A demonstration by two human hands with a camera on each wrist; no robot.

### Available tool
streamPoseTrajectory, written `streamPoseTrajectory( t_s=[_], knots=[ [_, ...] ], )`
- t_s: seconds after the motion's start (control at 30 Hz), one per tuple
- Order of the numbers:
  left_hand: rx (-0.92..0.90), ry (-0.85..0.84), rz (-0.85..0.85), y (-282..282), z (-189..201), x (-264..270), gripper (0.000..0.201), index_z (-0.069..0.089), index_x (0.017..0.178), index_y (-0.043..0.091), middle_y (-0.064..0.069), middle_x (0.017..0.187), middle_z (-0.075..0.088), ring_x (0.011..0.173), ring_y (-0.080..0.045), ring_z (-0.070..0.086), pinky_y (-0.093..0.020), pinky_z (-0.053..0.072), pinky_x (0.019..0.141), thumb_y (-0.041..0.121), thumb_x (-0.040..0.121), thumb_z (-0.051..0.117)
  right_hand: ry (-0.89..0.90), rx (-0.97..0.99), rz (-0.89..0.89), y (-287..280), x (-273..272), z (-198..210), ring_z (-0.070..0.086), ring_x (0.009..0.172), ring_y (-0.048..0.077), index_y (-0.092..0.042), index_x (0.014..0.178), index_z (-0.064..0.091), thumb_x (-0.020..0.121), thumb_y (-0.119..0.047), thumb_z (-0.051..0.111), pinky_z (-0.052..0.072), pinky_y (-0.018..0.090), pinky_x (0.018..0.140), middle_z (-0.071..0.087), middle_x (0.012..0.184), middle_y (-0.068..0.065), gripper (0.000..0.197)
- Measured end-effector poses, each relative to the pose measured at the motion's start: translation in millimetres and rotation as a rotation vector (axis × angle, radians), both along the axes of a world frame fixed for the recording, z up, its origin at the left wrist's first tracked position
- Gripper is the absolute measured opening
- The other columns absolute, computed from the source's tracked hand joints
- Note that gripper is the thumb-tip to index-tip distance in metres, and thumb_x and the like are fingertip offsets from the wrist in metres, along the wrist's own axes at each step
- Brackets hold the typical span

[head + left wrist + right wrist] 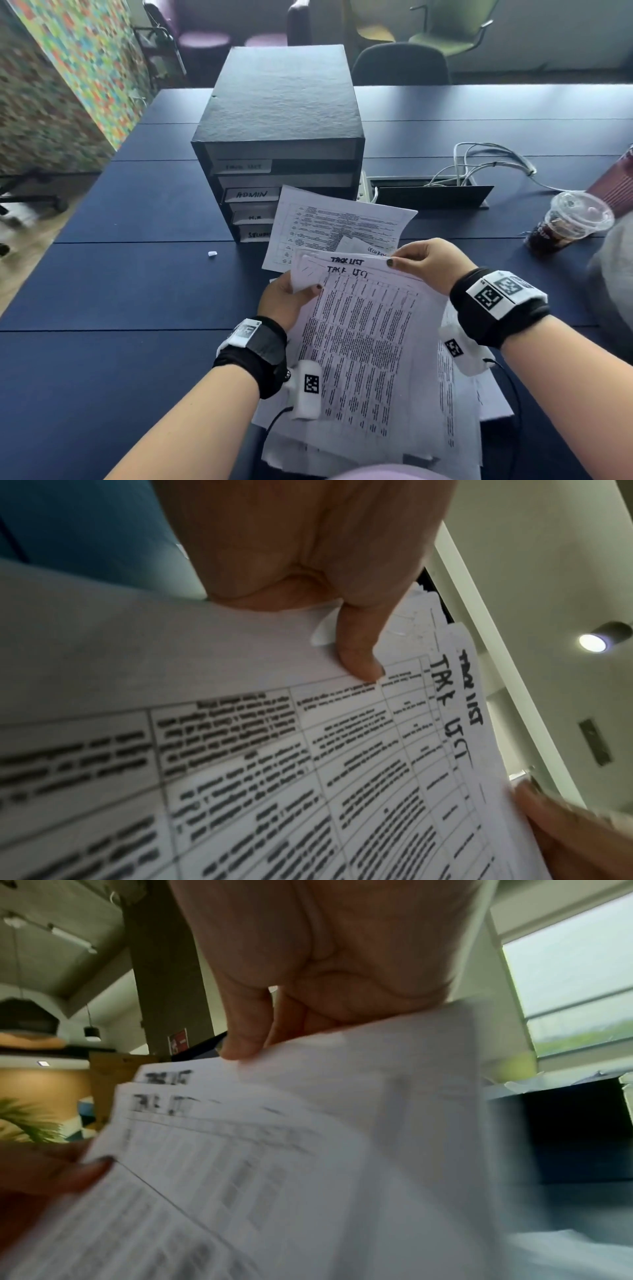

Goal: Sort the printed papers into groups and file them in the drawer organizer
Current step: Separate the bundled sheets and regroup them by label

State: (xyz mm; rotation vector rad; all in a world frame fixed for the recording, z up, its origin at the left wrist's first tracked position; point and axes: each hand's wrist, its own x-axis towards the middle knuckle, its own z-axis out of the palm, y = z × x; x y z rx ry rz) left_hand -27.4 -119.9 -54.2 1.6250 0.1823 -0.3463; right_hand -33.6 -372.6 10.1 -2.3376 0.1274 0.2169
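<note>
Paper is seen in the black labelled drawer organizer's (277, 113) upper slots, while gridded white sheets headed "TASK LIST" (363, 335) are pinched by the left hand (284, 301) and right hand (428, 263).

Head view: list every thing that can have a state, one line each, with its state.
task list papers: lifted off the table, fanned, held by both hands.
left hand: grips the papers' left edge, thumb on top.
right hand: pinches the papers' top edge.
drawer organizer: upright; all drawers pushed in.
loose sheet: propped against the organizer's lower drawers, curled.
plastic cup: upright, lid on, holds dark drink.
</note>
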Motion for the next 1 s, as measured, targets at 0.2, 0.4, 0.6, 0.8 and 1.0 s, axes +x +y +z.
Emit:
streamPoseTrajectory(
  t_s=[0.2,0.4,0.6,0.8,1.0],
  knots=[
    [-0.140,-0.005,0.171,25.6,1.4,5.6,0.023,0.068,0.104,0.013,-0.006,0.105,0.071,0.104,-0.025,0.065,-0.045,0.047,0.098,0.006,0.083,0.069,0.005,0.279,-0.142,-27.8,-15.4,-9.2,0.067,0.080,0.010,-0.026,0.109,0.063,0.059,-0.055,0.079,0.048,0.023,0.074,0.072,0.091,-0.006,0.060],
    [-0.426,-0.008,0.357,34.7,13.2,14.7,0.020,0.066,0.094,0.016,-0.003,0.091,0.073,0.087,-0.025,0.066,-0.045,0.055,0.083,-0.002,0.085,0.062,0.141,0.407,-0.057,-1.5,-41.4,-27.6,0.064,0.067,-0.003,-0.019,0.090,0.064,0.069,-0.026,0.080,0.047,0.008,0.060,0.069,0.073,-0.012,0.027],
    [-0.673,-0.005,0.487,41.3,25.3,15.3,0.028,0.057,0.115,0.015,-0.001,0.086,0.073,0.071,-0.017,0.071,-0.032,0.057,0.056,0.001,0.091,0.054,0.132,0.489,-0.154,-13.4,-55.0,-35.1,0.065,0.071,0.014,-0.017,0.088,0.068,0.050,-0.035,0.086,0.053,0.021,0.067,0.072,0.080,-0.001,0.046],
    [-0.698,-0.040,0.365,38.3,35.8,7.0,0.036,0.052,0.125,0.011,-0.004,0.103,0.069,0.083,-0.019,0.070,-0.034,0.058,0.063,0.001,0.091,0.051,0.155,0.741,-0.164,-21.8,-67.3,-41.9,0.069,0.085,0.024,-0.013,0.107,0.063,0.037,-0.034,0.087,0.055,0.032,0.068,0.072,0.096,0.008,0.076],
    [-0.629,-0.109,0.223,34.2,52.6,3.6,0.035,0.055,0.122,0.001,-0.007,0.101,0.071,0.085,-0.021,0.070,-0.034,0.057,0.067,-0.004,0.087,0.053,0.214,0.659,-0.218,-7.7,-80.8,-57.0,0.069,0.082,0.025,-0.006,0.095,0.066,0.017,-0.051,0.091,0.056,0.036,0.076,0.073,0.089,0.011,0.093]
  ],
)
